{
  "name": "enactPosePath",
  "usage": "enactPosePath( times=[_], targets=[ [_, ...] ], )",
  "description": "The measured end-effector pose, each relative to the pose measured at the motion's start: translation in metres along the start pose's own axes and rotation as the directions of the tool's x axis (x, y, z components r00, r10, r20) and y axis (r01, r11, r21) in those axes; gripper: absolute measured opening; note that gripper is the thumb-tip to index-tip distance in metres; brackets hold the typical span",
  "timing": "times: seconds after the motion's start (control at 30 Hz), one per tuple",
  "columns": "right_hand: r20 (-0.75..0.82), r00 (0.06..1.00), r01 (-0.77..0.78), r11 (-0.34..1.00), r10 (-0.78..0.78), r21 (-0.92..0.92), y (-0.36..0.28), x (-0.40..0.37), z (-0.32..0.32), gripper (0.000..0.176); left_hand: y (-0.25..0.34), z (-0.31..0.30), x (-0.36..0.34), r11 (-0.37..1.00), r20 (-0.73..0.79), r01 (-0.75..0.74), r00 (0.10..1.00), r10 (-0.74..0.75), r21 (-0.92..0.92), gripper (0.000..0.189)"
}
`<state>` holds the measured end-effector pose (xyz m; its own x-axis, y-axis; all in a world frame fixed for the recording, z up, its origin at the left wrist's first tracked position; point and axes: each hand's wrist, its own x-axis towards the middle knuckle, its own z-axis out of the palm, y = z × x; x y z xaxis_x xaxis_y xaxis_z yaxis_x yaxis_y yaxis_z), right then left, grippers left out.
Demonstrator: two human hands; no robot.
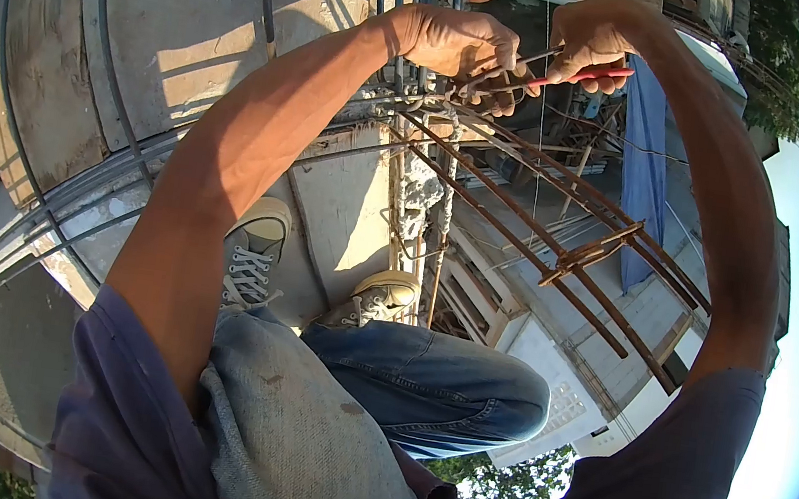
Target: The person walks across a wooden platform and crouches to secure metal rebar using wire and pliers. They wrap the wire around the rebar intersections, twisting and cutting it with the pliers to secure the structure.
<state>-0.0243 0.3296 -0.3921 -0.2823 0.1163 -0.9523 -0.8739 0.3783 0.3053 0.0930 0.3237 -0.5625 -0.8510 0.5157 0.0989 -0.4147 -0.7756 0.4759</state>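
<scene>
My right hand (593, 45) is closed around the red-handled pliers (599, 74), their dark metal end pointing left toward the rebar joint. Close beside it, my left hand (461, 48) curls its fingers at the metal end of the pliers. Whatever those fingers pinch is too small and shaded to name. Just under both hands, several steel bars (419, 103) cross and meet. From that joint, rusty rebars (514, 219) stick out down to the right, bound partway by a tied bundle of short bars (593, 253).
My shoes (253, 250) rest on a narrow ledge beside wooden form panels (176, 28). Long grey bars (113, 50) run across the panels. Past the ledge's right edge is a drop, with a blue tarp (641, 160) and a white block wall (551, 401) lower down.
</scene>
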Motion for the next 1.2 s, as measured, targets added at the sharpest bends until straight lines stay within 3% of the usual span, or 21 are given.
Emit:
enactPosePath(
  times=[0.03,0.07,0.17,0.2,0.23,0.3,0.33,0.37,0.43,0.47,0.53,0.57,0.63,0.67,0.77,0.87,0.97,1.03,1.1,1.17,1.2],
  targets=[
    [0.147,0.973,-0.198,0.972,0.18,0.126,-0.008,0.009,-0.007,0.025,0.0,0.002,0.003,1.0,0.001,0.0,1.0,0.0,0.007,0.032],
    [0.105,0.992,-0.085,0.992,0.075,0.098,-0.001,0.006,-0.003,0.026,0.0,0.005,0.007,0.993,-0.02,-0.004,1.0,0.006,0.114,0.035],
    [0.255,0.947,-0.215,0.975,0.194,0.055,-0.039,-0.038,-0.007,0.029,0.005,0.027,0.023,0.968,-0.078,0.017,0.997,0.003,0.251,0.038],
    [0.052,0.992,0.119,0.989,-0.115,-0.091,-0.035,-0.062,0.006,0.029,0.0,0.032,0.029,0.939,-0.045,-0.137,0.986,0.159,0.315,0.033],
    [0.016,0.957,0.285,0.925,-0.29,-0.25,-0.022,-0.053,0.011,0.03,0.0,0.041,0.031,0.884,0.001,-0.285,0.952,0.306,0.371,0.029],
    [-0.058,0.789,0.457,0.646,-0.612,-0.612,-0.006,-0.043,0.021,0.034,0.005,0.04,0.022,0.847,0.027,-0.288,0.951,0.309,0.446,0.019],
    [-0.308,0.61,0.309,0.578,-0.73,-0.755,-0.005,-0.04,0.034,0.039,0.002,0.04,0.018,0.885,-0.037,-0.295,0.943,0.329,0.36,0.017],
    [-0.477,0.34,0.109,0.538,-0.81,-0.836,-0.002,-0.039,0.044,0.045,-0.001,0.041,0.016,0.912,-0.102,-0.306,0.934,0.343,0.273,0.015],
    [-0.436,0.328,-0.002,0.461,-0.838,-0.887,-0.002,-0.046,0.05,0.059,0.0,0.026,0.02,0.883,0.01,-0.377,0.921,0.39,0.281,0.014],
    [-0.416,0.185,-0.22,0.375,-0.891,-0.901,0.001,-0.038,0.051,0.038,0.001,0.02,0.017,0.885,0.015,-0.381,0.92,0.392,0.267,0.015],
    [-0.365,0.056,-0.441,0.305,-0.929,-0.844,0.007,-0.021,0.049,0.017,0.001,0.02,0.01,0.896,-0.088,-0.377,0.91,0.406,0.236,0.013],
    [-0.379,0.069,-0.433,0.315,-0.923,-0.844,0.01,-0.014,0.047,0.017,0.002,0.021,0.008,0.896,-0.077,-0.376,0.912,0.403,0.237,0.013],
    [-0.455,0.25,-0.181,0.421,-0.855,-0.889,0.002,-0.007,0.038,0.018,0.001,0.019,0.008,0.927,-0.096,-0.286,0.944,0.317,0.244,0.013],
    [-0.479,0.335,-0.08,0.482,-0.812,-0.873,-0.002,-0.004,0.034,0.018,-0.001,0.004,0.013,0.921,0.004,-0.313,0.947,0.321,0.231,0.019],
    [-0.503,0.533,0.106,0.643,-0.681,-0.758,-0.01,0.001,0.018,0.019,0.001,0.0,0.009,0.932,-0.043,-0.327,0.94,0.338,0.158,0.027],
    [-0.491,0.643,0.165,0.731,-0.588,-0.662,-0.009,0.009,0.008,0.02,-0.007,-0.006,0.009,0.902,-0.171,-0.372,0.895,0.411,0.221,0.036],
    [-0.469,0.704,0.181,0.773,-0.534,-0.608,-0.002,0.01,0.002,0.021,-0.015,-0.009,0.001,0.87,-0.278,-0.491,0.83,0.483,0.046,0.071],
    [-0.465,0.724,0.185,0.793,-0.51,-0.581,0.004,0.011,0.005,0.022,-0.021,0.008,-0.003,0.857,-0.312,-0.491,0.798,0.515,0.156,0.083],
    [-0.46,0.75,0.183,0.818,-0.475,-0.546,0.009,0.01,0.004,0.023,-0.028,0.014,0.023,0.698,-0.387,-0.267,0.675,0.628,0.665,0.088],
    [-0.452,0.772,0.186,0.839,-0.447,-0.511,0.013,0.009,0.005,0.024,-0.02,0.036,0.034,0.763,-0.557,-0.086,0.632,0.539,0.641,0.082],
    [-0.449,0.778,0.187,0.844,-0.439,-0.502,0.014,0.008,0.004,0.024,-0.018,0.035,0.046,0.679,-0.571,0.067,0.605,0.555,0.731,0.076]
  ],
)
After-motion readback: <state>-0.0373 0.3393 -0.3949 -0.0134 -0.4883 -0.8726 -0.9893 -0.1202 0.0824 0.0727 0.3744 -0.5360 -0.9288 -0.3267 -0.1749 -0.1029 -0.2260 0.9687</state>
